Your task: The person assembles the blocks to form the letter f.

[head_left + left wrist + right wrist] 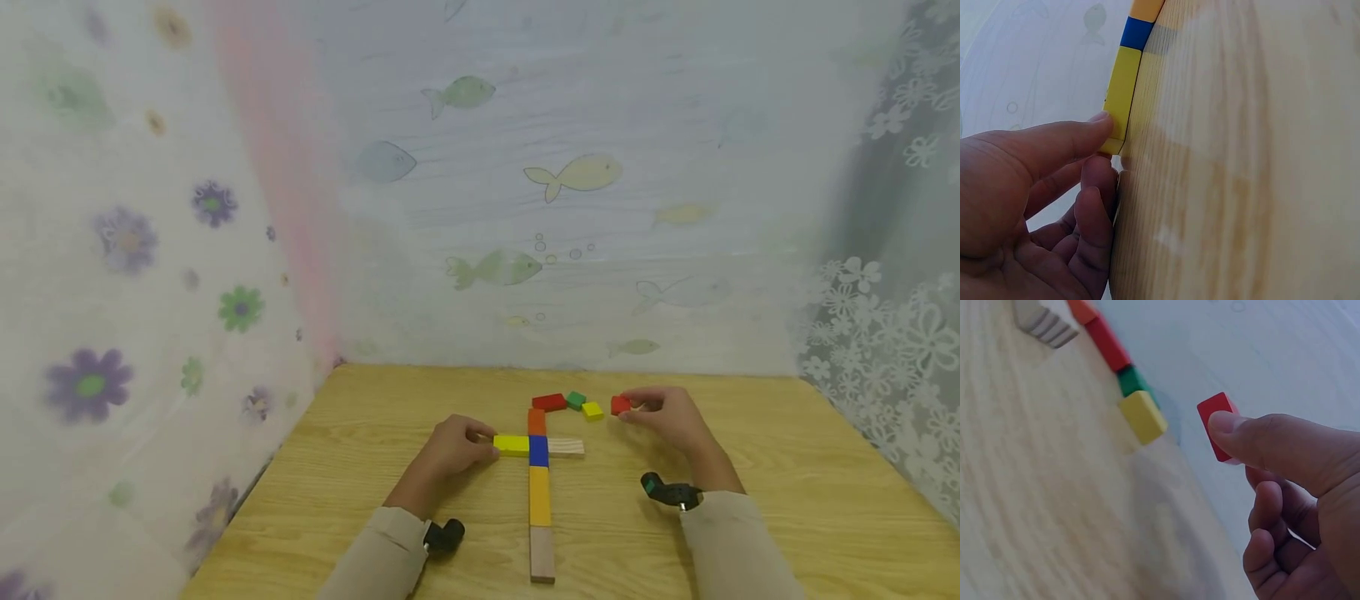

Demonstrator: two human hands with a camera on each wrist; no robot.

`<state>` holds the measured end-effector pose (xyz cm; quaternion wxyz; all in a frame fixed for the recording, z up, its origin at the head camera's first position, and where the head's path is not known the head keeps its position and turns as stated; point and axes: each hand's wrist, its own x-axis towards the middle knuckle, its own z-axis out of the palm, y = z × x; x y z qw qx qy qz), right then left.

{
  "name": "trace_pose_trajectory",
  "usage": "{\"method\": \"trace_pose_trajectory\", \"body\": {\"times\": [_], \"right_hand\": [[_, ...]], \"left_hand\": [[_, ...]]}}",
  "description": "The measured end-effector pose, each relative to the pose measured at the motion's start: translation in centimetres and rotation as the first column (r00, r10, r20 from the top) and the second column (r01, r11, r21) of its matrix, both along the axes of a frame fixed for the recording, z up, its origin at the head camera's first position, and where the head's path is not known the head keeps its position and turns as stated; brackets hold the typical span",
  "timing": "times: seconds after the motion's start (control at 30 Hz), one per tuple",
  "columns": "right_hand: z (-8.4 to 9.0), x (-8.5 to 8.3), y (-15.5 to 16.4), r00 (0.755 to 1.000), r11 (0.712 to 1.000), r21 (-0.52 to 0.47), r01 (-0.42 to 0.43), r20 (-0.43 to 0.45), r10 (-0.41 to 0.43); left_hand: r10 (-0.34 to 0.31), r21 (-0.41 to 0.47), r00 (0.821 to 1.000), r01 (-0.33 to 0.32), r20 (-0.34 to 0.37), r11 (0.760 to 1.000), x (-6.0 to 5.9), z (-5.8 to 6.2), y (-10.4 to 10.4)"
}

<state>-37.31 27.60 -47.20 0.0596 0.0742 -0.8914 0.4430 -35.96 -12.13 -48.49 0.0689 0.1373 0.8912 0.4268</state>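
A small red block (1215, 425) is pinched between thumb and fingers of my right hand (667, 414), apart from the row of blocks. Nearest to it stands a small yellow block (592, 411), touching or almost touching a green block (575, 400). A longer red block (549, 402) lies beyond the green one, near the orange block (537, 421). My left hand (456, 446) pinches the outer end of a long yellow block (1124, 81), which lies on the table against a blue block (538, 451). A plain striped wooden block (566, 448) extends from the blue block's other side.
Below the blue block, an amber block (539, 496) and a pale brown block (542, 554) continue the line toward me. The wooden table (360, 408) ends at a fish-patterned sheet (420, 325) at the back. A flowered sheet (150, 317) hangs on the left.
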Motion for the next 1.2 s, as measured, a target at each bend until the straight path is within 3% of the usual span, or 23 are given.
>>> {"method": "trace_pose_trajectory", "body": {"times": [0.37, 0.9, 1.2], "right_hand": [[-1.1, -0.1, -1.8, 0.993, 0.999, -0.033, -0.014, 0.116, 0.018], [-2.1, -0.2, -2.9, 0.992, 0.999, 0.029, -0.030, 0.124, 0.026], [-2.3, -0.3, -3.0, 0.990, 0.999, 0.047, 0.006, 0.141, -0.013]], "left_hand": [[0.012, -0.002, 1.000, -0.012, -0.004, 1.000, 0.2, 0.5, 0.1], [0.001, -0.016, 1.000, -0.001, -0.011, 1.000, 0.1, 0.3, 0.2], [-0.004, -0.008, 1.000, 0.004, -0.006, 1.000, 0.1, 0.4, 0.1]]}}
